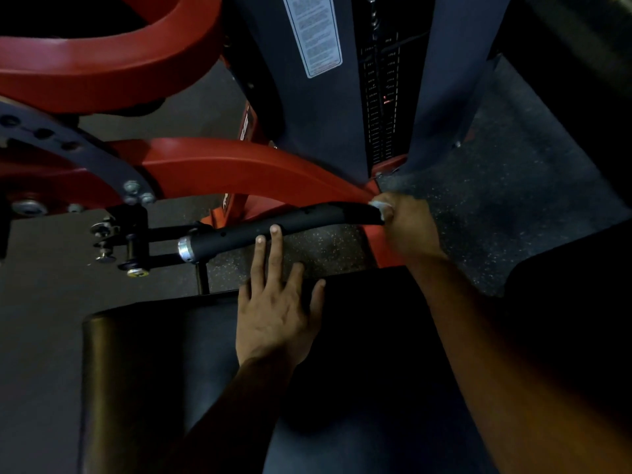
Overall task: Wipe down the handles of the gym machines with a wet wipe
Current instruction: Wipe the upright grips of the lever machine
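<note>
**Wipe on the handle's far end, left fingers steadying the middle**

Your right hand (405, 227) is curled tight around a crumpled white wet wipe (380, 204), and that wipe is pressed right onto the tip of the long black matte handle (273, 229) — the rightmost end of the bar, where it meets the red frame. Only a small patch of white shows above your knuckles; the rest is buried in your fist.

Your left hand (278, 309) is flat and relaxed, fingers straight. Two fingertips (275, 230) touch the handle's lower edge around its middle; nothing is gripped there. The palm lies over the front edge of the dark padded seat (143, 364) beneath you.

Follow the handle leftward and it ends in a shiny silver collar (184, 248), then a black bracket with bolts and pins (116, 241). Behind it, a curved red steel arm (239, 169) sweeps across, with a grey plate with holes (68, 148) bolted on at the left. Beyond stands the dark grey weight-stack tower (307, 114) with a white instruction label (313, 34). Speckled black rubber flooring (496, 206) lies under everything.
</note>
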The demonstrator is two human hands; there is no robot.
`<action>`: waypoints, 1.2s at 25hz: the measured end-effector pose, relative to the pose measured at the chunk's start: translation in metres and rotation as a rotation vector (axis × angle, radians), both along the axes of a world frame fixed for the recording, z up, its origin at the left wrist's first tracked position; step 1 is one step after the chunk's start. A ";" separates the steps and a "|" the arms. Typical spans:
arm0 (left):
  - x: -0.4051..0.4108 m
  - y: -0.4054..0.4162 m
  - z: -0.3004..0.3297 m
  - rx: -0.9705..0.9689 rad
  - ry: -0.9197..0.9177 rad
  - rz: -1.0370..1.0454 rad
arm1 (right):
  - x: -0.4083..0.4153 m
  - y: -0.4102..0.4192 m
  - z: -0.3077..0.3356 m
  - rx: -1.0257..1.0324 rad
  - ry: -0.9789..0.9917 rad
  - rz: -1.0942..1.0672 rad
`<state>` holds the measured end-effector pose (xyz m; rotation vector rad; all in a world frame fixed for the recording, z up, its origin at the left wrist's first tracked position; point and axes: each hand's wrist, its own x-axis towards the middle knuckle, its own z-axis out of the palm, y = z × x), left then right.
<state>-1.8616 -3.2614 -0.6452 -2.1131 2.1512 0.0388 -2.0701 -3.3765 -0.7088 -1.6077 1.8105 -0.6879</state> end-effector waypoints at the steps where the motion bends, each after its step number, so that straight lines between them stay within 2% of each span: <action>1: 0.000 0.000 0.000 0.001 0.003 0.000 | -0.004 -0.006 -0.004 0.060 0.048 0.011; 6: 0.000 0.001 0.001 -0.006 0.018 -0.010 | 0.000 -0.013 -0.014 0.118 -0.022 -0.044; 11: -0.001 0.000 0.001 -0.010 0.018 -0.007 | -0.005 -0.033 -0.008 0.356 -0.109 -0.084; 13: -0.001 0.001 0.002 -0.009 0.016 -0.008 | -0.003 -0.036 -0.014 0.379 -0.092 -0.069; 15: -0.001 0.000 0.001 -0.006 0.016 -0.018 | -0.002 -0.037 -0.016 0.348 -0.066 -0.070; 20: -0.001 -0.001 0.003 0.015 0.040 -0.003 | 0.002 -0.022 -0.008 0.235 -0.228 -0.122; 27: 0.000 -0.001 0.002 -0.001 0.070 -0.003 | 0.018 0.043 0.020 0.020 -0.065 -0.007; 30: 0.001 -0.001 0.002 0.005 0.068 0.001 | 0.024 0.022 0.021 0.041 -0.181 -0.190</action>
